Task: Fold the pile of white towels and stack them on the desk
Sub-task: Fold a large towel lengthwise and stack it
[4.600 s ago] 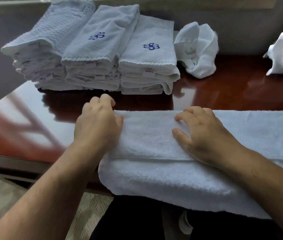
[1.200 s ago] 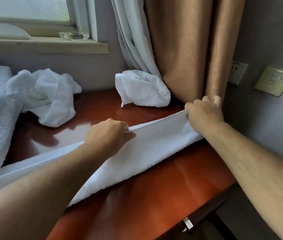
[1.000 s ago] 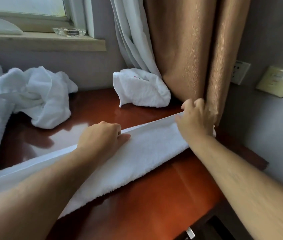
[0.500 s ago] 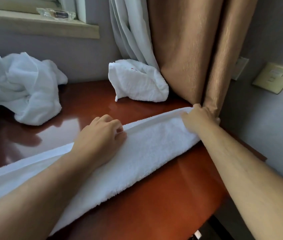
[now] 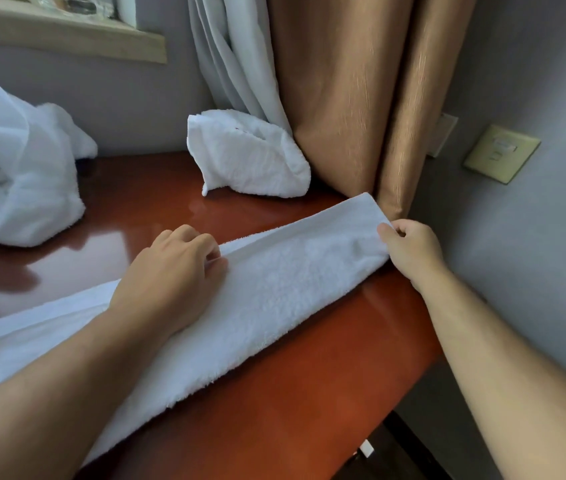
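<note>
Since the right hand (image 5: 409, 251) has slid from the far end corner of the towel (image 5: 292, 292) to pinch the near one, at the right edge of the desk (image 5: 309, 393), the long strip lies flat; left hand (image 5: 174, 271) grips its far edge mid-strip. Crosswise fold likely next.

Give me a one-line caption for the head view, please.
The right hand pinches the end of a long folded white towel on the red-brown desk while the left hand grips its far edge.
</note>
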`<control>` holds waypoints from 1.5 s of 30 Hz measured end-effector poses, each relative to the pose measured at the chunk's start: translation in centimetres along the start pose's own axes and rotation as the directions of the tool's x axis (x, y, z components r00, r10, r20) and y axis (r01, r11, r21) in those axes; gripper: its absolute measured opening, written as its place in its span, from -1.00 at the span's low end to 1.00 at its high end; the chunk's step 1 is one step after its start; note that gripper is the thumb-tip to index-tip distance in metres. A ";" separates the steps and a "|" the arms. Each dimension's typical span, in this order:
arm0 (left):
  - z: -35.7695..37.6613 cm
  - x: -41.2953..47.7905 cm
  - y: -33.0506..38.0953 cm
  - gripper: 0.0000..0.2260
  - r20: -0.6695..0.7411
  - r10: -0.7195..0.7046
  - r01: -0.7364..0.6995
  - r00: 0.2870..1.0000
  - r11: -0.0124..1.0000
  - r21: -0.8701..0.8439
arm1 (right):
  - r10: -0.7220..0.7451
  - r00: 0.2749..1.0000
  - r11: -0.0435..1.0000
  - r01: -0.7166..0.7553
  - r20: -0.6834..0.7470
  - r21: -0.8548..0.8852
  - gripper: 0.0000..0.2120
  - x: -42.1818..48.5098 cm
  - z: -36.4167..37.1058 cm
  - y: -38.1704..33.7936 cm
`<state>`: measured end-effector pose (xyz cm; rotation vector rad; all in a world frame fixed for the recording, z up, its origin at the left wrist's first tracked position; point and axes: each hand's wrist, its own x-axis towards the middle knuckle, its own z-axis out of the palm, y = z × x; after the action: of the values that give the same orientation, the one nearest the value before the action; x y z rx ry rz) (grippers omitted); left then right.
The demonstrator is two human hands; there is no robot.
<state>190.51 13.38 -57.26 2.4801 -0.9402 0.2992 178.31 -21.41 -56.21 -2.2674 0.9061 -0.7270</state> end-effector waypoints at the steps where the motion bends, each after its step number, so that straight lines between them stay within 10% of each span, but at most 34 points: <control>1: 0.0 0.0 0.0 -0.84 -0.004 0.001 -0.001 1.000 1.000 -0.002 | 0.007 1.000 1.000 -0.006 -0.017 0.030 -0.63 0.6 -0.1 -0.1; 7: 0.1 -0.2 -0.2 -0.84 -0.024 0.011 -0.011 1.000 1.000 -0.007 | 0.082 0.992 0.987 -0.094 0.092 0.133 -0.70 3.6 0.6 -1.1; 12: 0.3 0.1 -0.3 -0.86 -0.029 0.002 -0.002 1.000 1.000 0.003 | 0.180 0.977 0.909 -0.120 0.117 -0.399 -0.63 3.9 1.0 -2.4; 16: 0.3 0.1 -0.4 -0.91 -0.049 -0.005 0.003 0.999 1.000 -0.030 | -0.162 0.984 0.881 0.109 -0.076 -0.460 -0.78 1.9 2.1 -4.5; 22: 0.3 0.3 -0.5 -0.85 -0.083 0.001 -0.001 0.997 1.000 -0.002 | -0.027 0.901 0.847 0.250 0.433 -0.469 -0.40 -0.9 5.3 -5.8; 29: -0.6 2.6 -0.8 -0.73 -0.004 -0.024 0.025 1.000 0.986 0.165 | 0.034 0.903 0.829 0.214 0.428 -0.517 -0.38 -1.5 5.2 -5.7; 34: -1.3 1.1 -0.6 -0.80 -0.072 0.004 0.004 0.997 0.993 0.114 | -0.164 0.986 0.947 0.146 -0.040 -0.285 -0.62 -4.3 4.0 -6.1; 37: -1.8 -0.3 0.4 -0.63 0.061 0.166 -0.168 0.984 0.986 0.016 | 0.038 0.947 0.997 -0.059 -0.320 -0.057 -0.58 -6.0 2.6 -5.4; 41: -0.5 -2.3 1.4 -0.27 0.351 0.199 -0.231 0.915 0.972 0.050 | 0.560 0.819 0.734 -0.421 -0.124 0.532 -0.48 -5.9 1.1 -5.0; 45: -0.3 -2.5 1.5 -0.24 0.388 0.181 -0.242 0.904 0.964 0.114 | 0.662 0.749 0.590 -0.550 0.037 0.591 -0.73 -3.5 0.0 -5.8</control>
<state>187.58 13.95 -57.41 2.6364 -1.3985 -0.0400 178.56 -15.34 -53.15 -1.2320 1.2622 -0.7567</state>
